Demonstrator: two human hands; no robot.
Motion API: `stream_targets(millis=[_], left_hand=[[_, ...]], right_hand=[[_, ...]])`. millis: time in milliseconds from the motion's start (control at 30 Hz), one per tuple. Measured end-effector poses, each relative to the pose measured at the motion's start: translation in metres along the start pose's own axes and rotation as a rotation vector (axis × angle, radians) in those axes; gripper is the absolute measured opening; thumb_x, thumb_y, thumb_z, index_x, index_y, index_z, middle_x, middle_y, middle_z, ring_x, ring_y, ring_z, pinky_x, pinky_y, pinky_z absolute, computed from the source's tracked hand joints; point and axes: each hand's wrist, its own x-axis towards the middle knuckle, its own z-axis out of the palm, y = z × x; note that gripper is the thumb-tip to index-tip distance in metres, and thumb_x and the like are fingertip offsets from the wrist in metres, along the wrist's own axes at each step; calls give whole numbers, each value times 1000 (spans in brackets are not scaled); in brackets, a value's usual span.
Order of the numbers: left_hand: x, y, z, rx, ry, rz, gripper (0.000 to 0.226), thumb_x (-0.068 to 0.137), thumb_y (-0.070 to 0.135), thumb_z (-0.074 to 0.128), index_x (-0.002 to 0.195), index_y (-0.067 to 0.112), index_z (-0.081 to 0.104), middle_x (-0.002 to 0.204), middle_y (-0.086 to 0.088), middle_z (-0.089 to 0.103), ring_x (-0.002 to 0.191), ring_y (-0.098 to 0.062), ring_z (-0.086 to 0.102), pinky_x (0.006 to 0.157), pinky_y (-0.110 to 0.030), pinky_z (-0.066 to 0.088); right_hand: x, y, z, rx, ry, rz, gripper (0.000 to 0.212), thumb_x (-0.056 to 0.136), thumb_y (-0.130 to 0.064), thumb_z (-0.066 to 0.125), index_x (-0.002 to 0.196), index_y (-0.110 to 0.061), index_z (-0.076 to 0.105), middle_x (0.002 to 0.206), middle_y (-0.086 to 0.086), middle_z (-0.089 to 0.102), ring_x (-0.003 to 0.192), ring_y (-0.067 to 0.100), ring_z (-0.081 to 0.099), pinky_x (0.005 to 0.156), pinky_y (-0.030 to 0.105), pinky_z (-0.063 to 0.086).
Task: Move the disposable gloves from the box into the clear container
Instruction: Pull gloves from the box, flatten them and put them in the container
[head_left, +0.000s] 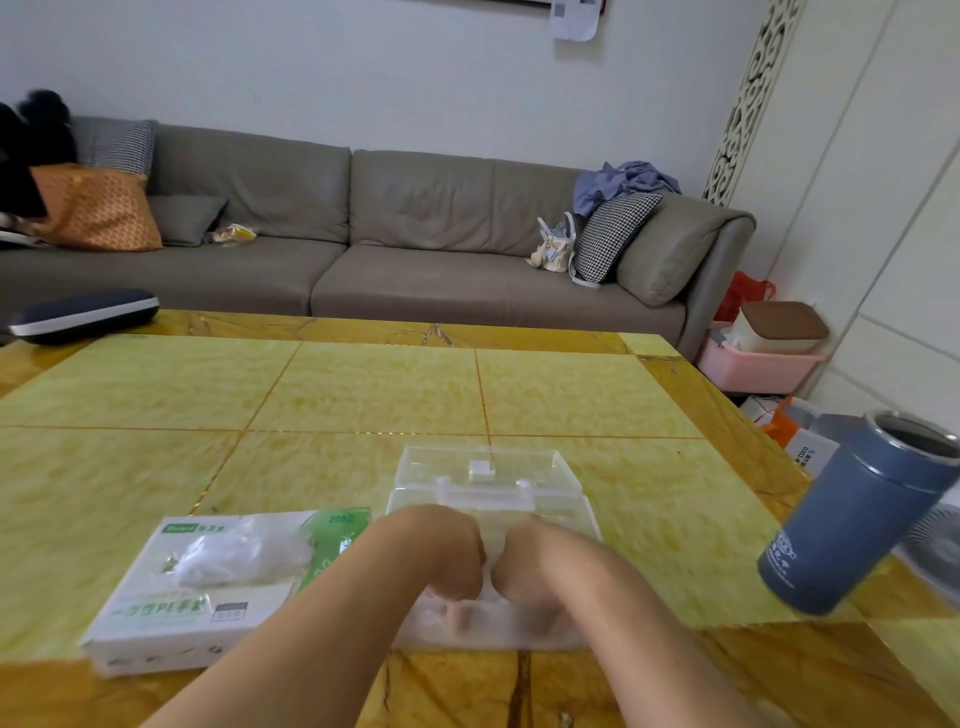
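The white and green glove box (156, 618) lies flat on the table at the near left, with a tuft of thin clear gloves (244, 556) sticking out of its top opening. Right beside it stands the clear container (498, 636), its hinged lid (483, 467) folded open toward the back. My left hand (457, 566) and my right hand (524, 571) are side by side, wrists bent, reaching down into the container. Their fingers show only as blurred shapes through the cloudy front wall, amid a whitish mass inside. Whether the fingers hold anything is hidden.
A blue-grey metal flask (862, 514) stands without a lid at the table's right edge, a fan grille (935, 551) just behind it. A dark glasses case (83, 314) lies at the far left. A grey sofa (415, 234) runs behind the yellow marble table (363, 395).
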Motion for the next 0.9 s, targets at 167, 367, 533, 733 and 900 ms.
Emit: stream_targets(millis=[167,367,533,733,900], left_hand=[[2,-4,8,-96,98,0,42,96,6,50,136,14,58,129,-5,65,104,-22,63,77,-26,53],[4,-9,5,-162,294,-36,33,88,4,57,118,18,62,111,-2,64,92,-23,67,78,-34,59],[21,-9,13,-174,209,-13,16,88,17,71,102,16,66,96,1,67,85,-19,67,83,-35,60],[20,-6,12,-108,12,-19,22,92,22,62,72,16,57,71,1,60,63,-14,55,68,-30,48],[2,-1,6,-91,36,48,25,95,8,50,70,15,50,73,0,54,65,-17,51,71,-32,45]], right_hand=[[-3,3,0,98,98,-13,31,104,-20,48,124,-3,65,112,15,67,101,30,62,82,36,47],[-9,2,-3,176,105,50,11,99,-10,50,94,-6,58,99,17,77,91,28,78,84,39,63],[-15,3,-4,130,261,15,18,93,-8,53,76,-14,50,74,3,55,61,18,52,52,28,41],[-20,0,-4,80,178,7,8,92,-9,55,100,-8,59,75,5,58,63,21,58,64,31,51],[-16,-1,-2,57,249,6,14,90,-10,54,77,-13,55,73,3,57,62,20,55,56,29,44]])
